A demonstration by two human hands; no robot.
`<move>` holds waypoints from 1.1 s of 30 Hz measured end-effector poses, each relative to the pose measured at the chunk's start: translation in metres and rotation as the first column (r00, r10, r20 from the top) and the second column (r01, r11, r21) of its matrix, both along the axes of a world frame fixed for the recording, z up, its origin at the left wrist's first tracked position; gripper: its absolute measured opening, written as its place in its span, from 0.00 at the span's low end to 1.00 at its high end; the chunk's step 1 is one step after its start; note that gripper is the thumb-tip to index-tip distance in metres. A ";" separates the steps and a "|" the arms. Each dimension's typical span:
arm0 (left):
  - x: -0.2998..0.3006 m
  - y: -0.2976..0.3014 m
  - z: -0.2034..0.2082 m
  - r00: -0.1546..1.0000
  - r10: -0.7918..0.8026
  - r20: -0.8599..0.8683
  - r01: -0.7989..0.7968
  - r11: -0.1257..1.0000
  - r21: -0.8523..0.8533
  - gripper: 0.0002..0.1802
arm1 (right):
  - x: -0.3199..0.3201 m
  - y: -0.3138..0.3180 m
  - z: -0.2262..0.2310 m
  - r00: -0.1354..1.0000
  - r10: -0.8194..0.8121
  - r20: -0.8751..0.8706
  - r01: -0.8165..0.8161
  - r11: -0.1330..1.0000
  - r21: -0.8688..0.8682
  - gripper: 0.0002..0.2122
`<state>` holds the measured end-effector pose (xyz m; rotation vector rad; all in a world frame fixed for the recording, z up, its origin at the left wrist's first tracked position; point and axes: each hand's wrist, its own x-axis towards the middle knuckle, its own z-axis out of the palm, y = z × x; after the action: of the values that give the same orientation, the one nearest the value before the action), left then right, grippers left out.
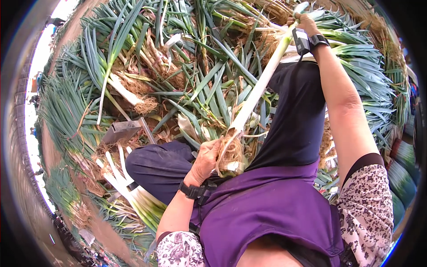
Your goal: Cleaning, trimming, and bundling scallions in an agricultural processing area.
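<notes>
A long leek (259, 92) slants across my lap, its white shaft toward me and its green end pointing up and right. My right hand (308, 26) is closed around the green upper end, arm stretched out. At the lower end my left hand (207, 159) is closed on the side of the brown, stringy roots (231, 153); its fingertips are partly hidden. Loose leaves and peeled skins lie under and around the shaft. Both wrists wear dark straps, and a small grey device sits at the right one.
Unpeeled leeks (133, 91) with roots lie heaped ahead and left. White-stemmed leeks (142, 202) rest beside my bent left knee, near a grey metal piece (121, 131). More leeks (364, 80) are stacked at the right. A brown dirt strip (100, 227) runs along the left.
</notes>
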<state>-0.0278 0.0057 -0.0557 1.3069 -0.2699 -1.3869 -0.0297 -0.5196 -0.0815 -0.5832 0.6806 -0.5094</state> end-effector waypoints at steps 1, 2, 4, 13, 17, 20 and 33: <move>-0.003 0.003 -0.004 0.967 -0.038 0.252 0.043 0.999 -0.013 0.16 | -0.006 -0.021 -0.012 0.999 -0.035 0.027 0.035 0.999 -0.004 0.03; -0.006 0.002 -0.007 0.871 -0.064 0.488 0.087 0.996 -0.025 0.14 | -0.019 -0.049 -0.024 0.996 -0.073 0.053 0.073 0.997 -0.014 0.03; -0.011 0.008 0.028 0.800 -0.092 0.593 0.093 0.995 0.029 0.12 | -0.028 -0.062 -0.030 0.968 -0.031 -0.250 -0.057 0.939 -0.339 0.05; 0.001 0.038 0.031 0.110 -0.409 0.906 -0.166 0.891 0.423 0.23 | -0.033 -0.059 0.000 0.225 -0.733 -0.642 -0.903 0.090 -0.420 0.13; 0.041 -0.025 0.022 -0.145 -0.048 0.988 -0.213 0.977 0.016 0.38 | -0.009 -0.020 0.017 0.145 -0.711 -0.688 -0.916 0.166 -0.365 0.14; 0.043 -0.062 0.011 -0.138 0.009 0.990 -0.127 0.992 -0.027 0.30 | -0.008 -0.013 0.014 0.189 -0.741 -0.645 -0.903 0.126 -0.410 0.13; 0.042 -0.060 -0.023 -0.363 -0.143 0.921 -0.030 0.989 0.142 0.06 | -0.020 -0.057 -0.040 0.438 -0.732 -0.522 -0.737 0.041 -0.675 0.10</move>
<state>0.0140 -0.0541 -0.0792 2.3461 -1.5149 0.2616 -0.0495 -0.5763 -0.1218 -2.6292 1.3653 -0.5893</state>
